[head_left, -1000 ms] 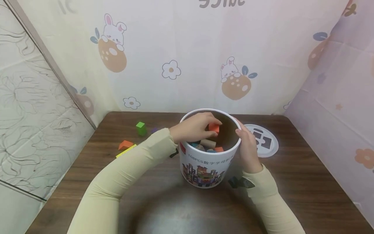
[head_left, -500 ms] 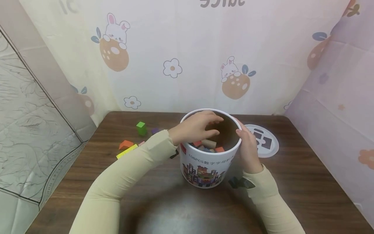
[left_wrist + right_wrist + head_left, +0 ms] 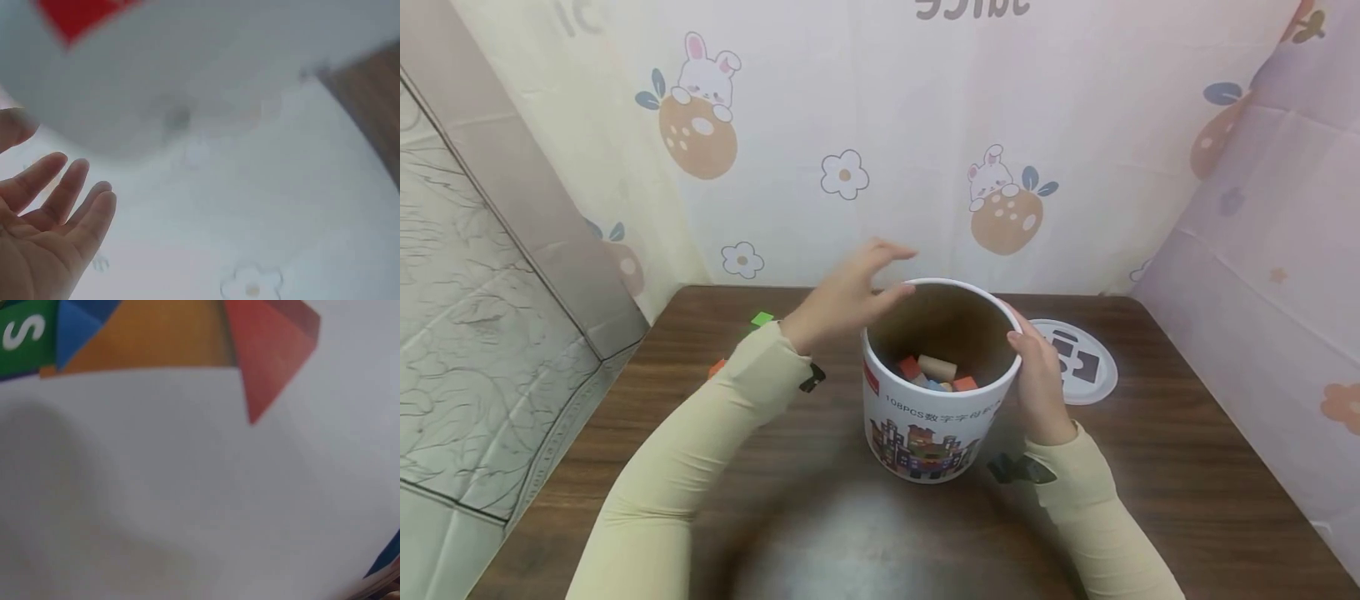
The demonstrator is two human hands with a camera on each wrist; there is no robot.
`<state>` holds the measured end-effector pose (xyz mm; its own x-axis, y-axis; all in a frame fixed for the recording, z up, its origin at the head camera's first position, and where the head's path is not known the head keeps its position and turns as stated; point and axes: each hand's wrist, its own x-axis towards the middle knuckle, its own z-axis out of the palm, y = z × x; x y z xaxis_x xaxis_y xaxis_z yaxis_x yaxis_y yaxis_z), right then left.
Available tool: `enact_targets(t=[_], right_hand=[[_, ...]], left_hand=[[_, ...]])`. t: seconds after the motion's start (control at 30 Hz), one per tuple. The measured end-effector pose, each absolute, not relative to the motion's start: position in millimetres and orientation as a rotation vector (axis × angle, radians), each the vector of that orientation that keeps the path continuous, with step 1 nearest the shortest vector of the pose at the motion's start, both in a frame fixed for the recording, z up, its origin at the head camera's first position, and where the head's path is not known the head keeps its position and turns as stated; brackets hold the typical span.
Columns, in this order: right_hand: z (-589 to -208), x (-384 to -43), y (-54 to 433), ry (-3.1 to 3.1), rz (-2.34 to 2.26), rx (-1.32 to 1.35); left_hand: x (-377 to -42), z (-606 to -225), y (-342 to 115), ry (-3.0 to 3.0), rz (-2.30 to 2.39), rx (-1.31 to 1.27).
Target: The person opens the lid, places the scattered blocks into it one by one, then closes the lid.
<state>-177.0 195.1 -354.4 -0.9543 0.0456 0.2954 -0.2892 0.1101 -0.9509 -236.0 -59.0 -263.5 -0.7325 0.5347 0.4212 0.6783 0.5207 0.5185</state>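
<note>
A white bucket (image 3: 925, 405) with printed toy-castle artwork stands upright in the middle of the table. Inside it lie several toy blocks, among them a plain wooden cylinder (image 3: 937, 368), a red block (image 3: 910, 367) and an orange-red block (image 3: 965, 383). My right hand (image 3: 1039, 387) grips the bucket's right side, its thumb over the rim and its fingers partly hidden behind the wall. Just above the rim on the left is my left hand (image 3: 846, 296), fingers spread and holding nothing. The left wrist view shows that hand's bare palm and fingers (image 3: 94, 222) beside the blurred bucket wall.
A white lid (image 3: 1093, 387) with shaped cutouts lies on the table right of the bucket. On the left, partly behind my left sleeve, are a green block (image 3: 762, 318) and an orange block (image 3: 717, 367). A printed curtain (image 3: 910, 200) hangs at the table's back edge.
My left hand held an orange block inside the bucket, let it go there, and has risen out to the upper left. The right hand and bucket have stayed in place.
</note>
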Motion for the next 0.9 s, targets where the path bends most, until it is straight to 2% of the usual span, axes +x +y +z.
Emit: enact_targets(t=[0.33, 0.9], right_hand=[[-354.8, -179.1, 191.3, -2.106, 1.955, 0.224], [-354.5, -180.8, 188.6, -2.103, 1.972, 0.222]], left_hand=[[-263.2, -270.1, -124.8, -2.605, -1.028, -0.790], [-319.7, -362.3, -206.5, -2.976, -0.851, -0.269]])
